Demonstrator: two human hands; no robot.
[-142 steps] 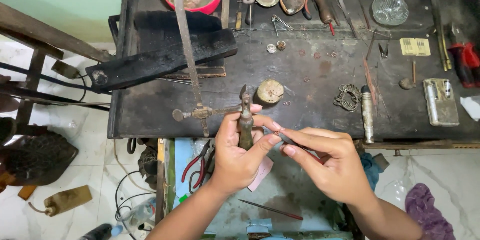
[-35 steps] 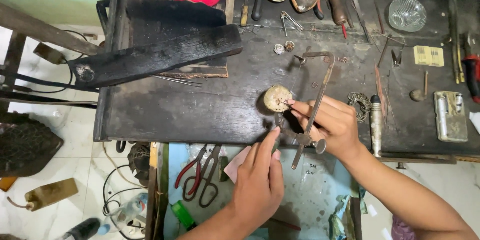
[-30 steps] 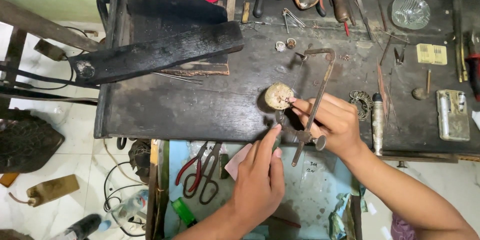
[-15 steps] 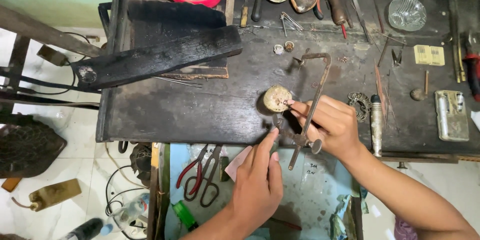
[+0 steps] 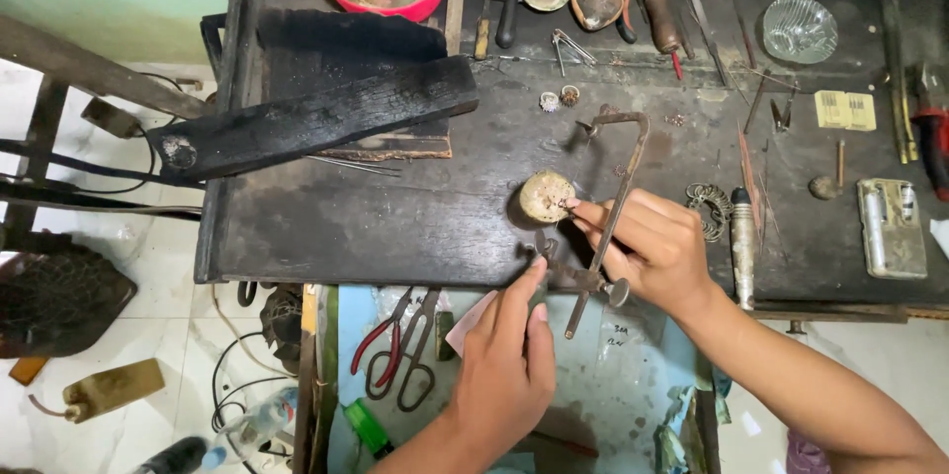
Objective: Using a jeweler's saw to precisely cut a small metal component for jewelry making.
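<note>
Head view, work at the front edge of the table [image 5: 395,227]. My right hand [image 5: 657,252] is closed around the rusty saw frame [image 5: 613,197], fingers wrapped near its lower end just above the round knob, so the frame runs up and away from me, its bend beyond the round wax-coloured pad [image 5: 547,196]. My right fingertips touch the near side of that pad. The frame looks like stiff, thin metal, light for its length but top-heavy when held low; the blade is too fine to make out, and I judge it fragile and easily snapped by twisting. The sound place to hold it is the handle end, where my hand is now.

My left hand [image 5: 504,360] comes up from below, forefinger and thumb pinched on a small dark piece [image 5: 543,258] at the table edge, just below the pad and beside the frame. What the piece is I cannot tell. Red-handled pliers [image 5: 390,350] lie left of my left hand, below the table edge.
</note>
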